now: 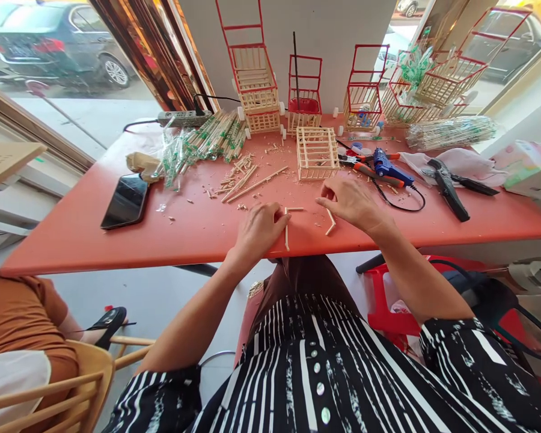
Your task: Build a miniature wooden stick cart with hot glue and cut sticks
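Near the table's front edge, my left hand (262, 230) is closed, with thumb and forefinger at an L-shaped piece of thin wooden sticks (287, 234). One leg of that piece points towards me and the other points right. My right hand (352, 203) hovers low over the table with curled fingers; whatever is in its pinch, if anything, is hidden. Just below its thumb lies a second bent stick piece (330, 225). Beyond both hands stands a small slatted stick basket (316, 157). Loose cut sticks (241, 177) and crumbs are scattered to its left.
Bundled wrapped chopsticks (211, 138) and a phone (125, 201) lie left. A blue glue gun (390, 168), pliers (365, 168) and black cutters (451, 186) lie right. Stick carts with red handles (255, 78) line the wall. A seated person (22, 325) is at lower left.
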A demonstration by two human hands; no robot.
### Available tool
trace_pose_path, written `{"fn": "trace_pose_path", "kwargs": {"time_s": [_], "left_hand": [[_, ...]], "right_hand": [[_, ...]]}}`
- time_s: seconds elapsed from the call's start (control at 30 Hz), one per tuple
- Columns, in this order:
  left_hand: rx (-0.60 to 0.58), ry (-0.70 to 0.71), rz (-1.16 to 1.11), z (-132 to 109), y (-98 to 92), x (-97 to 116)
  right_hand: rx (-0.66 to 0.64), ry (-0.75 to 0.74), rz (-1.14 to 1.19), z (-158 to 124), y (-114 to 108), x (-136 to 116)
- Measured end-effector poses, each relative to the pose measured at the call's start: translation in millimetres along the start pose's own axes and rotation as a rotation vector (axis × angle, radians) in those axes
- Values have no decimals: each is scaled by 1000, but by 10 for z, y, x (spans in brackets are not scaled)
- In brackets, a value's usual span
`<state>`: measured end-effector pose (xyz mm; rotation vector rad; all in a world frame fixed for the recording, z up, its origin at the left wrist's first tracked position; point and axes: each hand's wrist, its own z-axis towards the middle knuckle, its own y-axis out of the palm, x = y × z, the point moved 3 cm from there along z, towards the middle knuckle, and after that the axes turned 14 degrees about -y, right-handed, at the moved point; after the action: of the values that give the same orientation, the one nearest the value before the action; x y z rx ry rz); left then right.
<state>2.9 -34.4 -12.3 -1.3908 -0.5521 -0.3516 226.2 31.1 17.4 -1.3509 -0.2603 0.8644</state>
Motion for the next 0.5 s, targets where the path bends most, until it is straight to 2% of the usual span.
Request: {"fn": "trace_pose_path", "kwargs": {"time_s": [0.17,0.3,0.5], "left_hand": [[9,-20,-65,-44,-27,-24],[13,-6,-97,-67,-28,-33],[28,-44,-176,-70,-57,-34]], "right_hand": [[-29,-233,49,120,180,-288],[-83,-260,20,194,272,-369],[-90,-262,18,214,302,-374]]}}
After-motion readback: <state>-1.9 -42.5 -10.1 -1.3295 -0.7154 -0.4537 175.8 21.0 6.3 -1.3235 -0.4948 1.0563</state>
